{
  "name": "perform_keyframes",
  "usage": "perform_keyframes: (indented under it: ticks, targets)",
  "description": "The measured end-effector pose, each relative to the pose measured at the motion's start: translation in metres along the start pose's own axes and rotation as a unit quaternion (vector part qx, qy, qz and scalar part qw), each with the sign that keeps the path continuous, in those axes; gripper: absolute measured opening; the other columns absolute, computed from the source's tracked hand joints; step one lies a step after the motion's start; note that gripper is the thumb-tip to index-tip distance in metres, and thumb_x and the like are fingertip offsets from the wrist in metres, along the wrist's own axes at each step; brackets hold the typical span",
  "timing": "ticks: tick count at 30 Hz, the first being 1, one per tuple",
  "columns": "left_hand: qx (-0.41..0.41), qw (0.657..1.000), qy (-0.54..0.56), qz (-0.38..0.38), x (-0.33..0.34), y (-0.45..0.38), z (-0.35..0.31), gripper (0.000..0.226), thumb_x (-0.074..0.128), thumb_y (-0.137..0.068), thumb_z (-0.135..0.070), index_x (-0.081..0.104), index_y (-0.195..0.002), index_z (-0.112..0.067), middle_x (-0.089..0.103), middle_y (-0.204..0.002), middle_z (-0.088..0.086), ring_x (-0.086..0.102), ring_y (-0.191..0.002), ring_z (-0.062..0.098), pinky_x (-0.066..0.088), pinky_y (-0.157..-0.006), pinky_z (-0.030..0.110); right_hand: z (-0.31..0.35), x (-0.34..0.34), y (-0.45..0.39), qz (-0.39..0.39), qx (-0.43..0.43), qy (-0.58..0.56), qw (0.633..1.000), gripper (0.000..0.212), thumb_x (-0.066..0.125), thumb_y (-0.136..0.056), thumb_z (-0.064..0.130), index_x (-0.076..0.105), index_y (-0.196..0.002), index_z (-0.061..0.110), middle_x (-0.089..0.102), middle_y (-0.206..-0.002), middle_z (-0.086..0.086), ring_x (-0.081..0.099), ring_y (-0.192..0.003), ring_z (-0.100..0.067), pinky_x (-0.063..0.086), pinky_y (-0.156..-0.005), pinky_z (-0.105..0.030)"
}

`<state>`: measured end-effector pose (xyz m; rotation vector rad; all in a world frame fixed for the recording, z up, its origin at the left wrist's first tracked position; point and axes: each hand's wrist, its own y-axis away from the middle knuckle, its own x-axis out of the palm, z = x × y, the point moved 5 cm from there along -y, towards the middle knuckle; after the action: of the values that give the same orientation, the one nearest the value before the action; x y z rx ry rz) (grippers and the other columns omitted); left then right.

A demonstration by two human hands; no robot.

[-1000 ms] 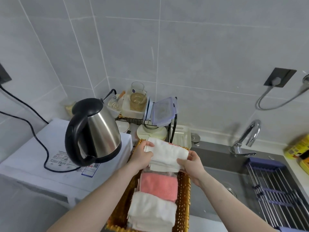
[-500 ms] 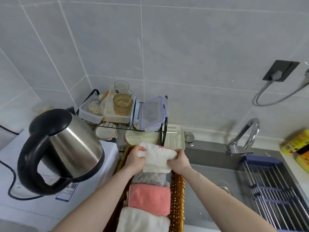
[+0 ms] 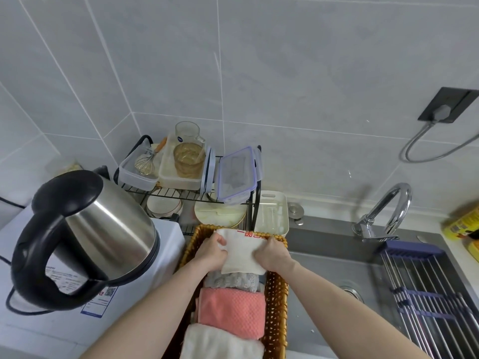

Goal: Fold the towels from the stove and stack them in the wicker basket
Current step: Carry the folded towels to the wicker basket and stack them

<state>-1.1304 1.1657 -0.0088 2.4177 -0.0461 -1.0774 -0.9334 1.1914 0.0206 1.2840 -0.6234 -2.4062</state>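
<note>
The rectangular brown wicker basket (image 3: 277, 301) serves as the reference. A folded white towel with red printed characters (image 3: 242, 252) sits at the far end of the basket, inside its rim. The left hand (image 3: 212, 252) grips the towel's left edge, thumb on top and fingers curled around the cloth. The right hand (image 3: 273, 253) grips the right edge in the same manner; its fingertips are hidden under the fabric.

Nearer the camera inside the basket, three further folded towels lie in a row: a grey towel (image 3: 233, 279) directly against the white one, then a pink waffle-textured towel (image 3: 232, 313), then a plain white towel (image 3: 220, 344) at the near end.

Left of the basket, a stainless steel kettle with a black handle (image 3: 85, 234) stands on a white appliance (image 3: 124, 312). Beyond the basket, a black wire dish rack (image 3: 191, 195) holds clear plastic containers and bowls. Right of the basket lies a grey sink (image 3: 334, 257) with a chrome tap (image 3: 386, 211).
</note>
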Motion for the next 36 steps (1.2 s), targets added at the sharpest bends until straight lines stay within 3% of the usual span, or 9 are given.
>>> perform_keyframes:
  ticks: [3,6,8,11,14,17,26,32,36]
  targets:
    - [-0.022,0.999,-0.03,0.029,-0.003,-0.001,-0.001,0.027,0.05,-0.091,-0.017,0.051,-0.116,-0.025,0.054,-0.13,0.003,0.056,-0.111,0.023,0.049,-0.092,0.032,-0.001,-0.002,0.003,-0.012,0.002,0.01,1.0,0.045,0.055,-0.094,0.019,0.053,-0.135,0.001,0.057,-0.134,-0.015,0.056,-0.125,-0.033,0.048,-0.104,-0.038]
    - [-0.029,0.998,-0.045,0.028,-0.01,0.004,-0.005,0.028,0.052,-0.091,-0.023,0.052,-0.119,-0.025,0.046,-0.133,0.004,0.052,-0.116,0.024,0.046,-0.093,0.03,-0.008,-0.005,0.011,-0.044,-0.042,0.008,0.998,0.05,0.06,-0.084,0.021,0.05,-0.132,0.007,0.057,-0.128,-0.009,0.058,-0.116,-0.029,0.052,-0.1,-0.037]
    - [-0.001,0.993,-0.11,-0.054,-0.018,0.014,-0.007,0.03,0.057,-0.089,-0.03,0.053,-0.118,-0.026,0.038,-0.13,0.002,0.047,-0.118,0.025,0.043,-0.096,0.032,-0.014,-0.01,0.02,-0.105,-0.103,0.018,0.989,0.06,0.064,-0.084,0.021,0.042,-0.139,0.016,0.046,-0.132,-0.004,0.053,-0.12,-0.027,0.049,-0.102,-0.036]
    - [0.16,0.959,-0.153,-0.179,-0.017,0.032,-0.022,0.03,0.063,-0.084,-0.026,0.055,-0.113,-0.025,0.041,-0.123,-0.003,0.046,-0.112,0.02,0.045,-0.093,0.033,-0.015,-0.01,0.03,-0.175,-0.223,0.088,0.955,0.057,0.064,-0.088,0.017,0.047,-0.141,0.026,0.041,-0.135,0.002,0.043,-0.123,-0.023,0.044,-0.109,-0.036]
    - [0.239,0.949,-0.169,-0.121,0.002,0.032,-0.026,0.043,0.058,-0.086,-0.02,0.052,-0.128,-0.031,0.042,-0.135,-0.01,0.042,-0.125,0.017,0.046,-0.099,0.037,-0.014,0.0,0.024,-0.151,-0.26,0.172,0.938,0.048,0.057,-0.093,0.017,0.057,-0.14,0.029,0.046,-0.137,0.006,0.042,-0.123,-0.024,0.041,-0.11,-0.039]
    - [0.208,0.959,-0.185,-0.051,0.016,0.027,-0.025,0.05,0.054,-0.091,-0.019,0.048,-0.139,-0.031,0.041,-0.144,-0.011,0.037,-0.135,0.018,0.043,-0.106,0.039,-0.013,0.002,0.019,-0.131,-0.235,0.21,0.94,0.048,0.054,-0.095,0.019,0.057,-0.141,0.03,0.046,-0.143,0.007,0.041,-0.13,-0.026,0.036,-0.112,-0.042]
    - [0.139,0.961,-0.233,0.057,0.019,0.013,-0.033,0.054,0.046,-0.097,-0.018,0.043,-0.149,-0.03,0.032,-0.16,-0.006,0.032,-0.145,0.024,0.037,-0.114,0.045,-0.019,0.011,0.008,-0.097,-0.208,0.237,0.944,0.047,0.054,-0.095,0.024,0.056,-0.141,0.036,0.048,-0.152,0.008,0.042,-0.141,-0.025,0.013,-0.126,-0.047]
    - [0.165,0.963,-0.21,0.013,-0.002,0.039,-0.042,0.054,0.044,-0.093,-0.009,0.049,-0.144,-0.027,0.036,-0.157,-0.009,0.033,-0.143,0.019,0.034,-0.117,0.042,-0.028,-0.007,0.028,-0.133,-0.259,0.11,0.95,0.047,0.054,-0.099,0.03,0.052,-0.146,0.032,0.044,-0.155,0.01,0.038,-0.141,-0.022,0.03,-0.12,-0.042]
    - [0.193,0.964,-0.186,0.003,-0.011,0.069,-0.045,0.055,0.045,-0.092,-0.006,0.052,-0.142,-0.027,0.037,-0.156,-0.009,0.032,-0.144,0.015,0.031,-0.12,0.036,-0.033,-0.017,0.058,-0.177,-0.264,0.045,0.947,0.046,0.056,-0.097,0.027,0.056,-0.143,0.031,0.047,-0.151,0.01,0.041,-0.139,-0.018,0.032,-0.119,-0.035]
